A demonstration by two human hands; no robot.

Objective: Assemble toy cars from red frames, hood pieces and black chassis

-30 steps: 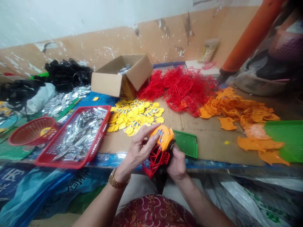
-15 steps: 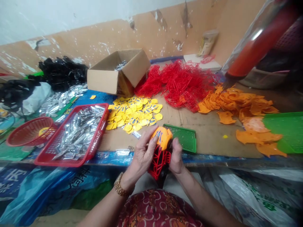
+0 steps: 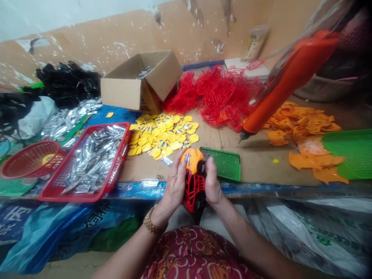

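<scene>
Red plastic frame (image 3: 194, 192) gripped betw. left hand (image 3: 174, 188) & right hand (image 3: 213, 182).

No text here can be read with certainty. A crumpled translucent blue plastic sheet (image 3: 37, 232) below the near edge of the surface carries large white Chinese characters, but its folds and the blur keep them from being read. A white plastic sack (image 3: 293, 236) at the lower right bears green Chinese characters, also too creased to read. A brown cardboard box (image 3: 124, 91) near the far edge of the surface has small dark print low on one side, by its corner, too small to make out. Flat yellow cut-out pieces (image 3: 159, 135) show blue printed marks, with no legible letters or numbers.
</scene>
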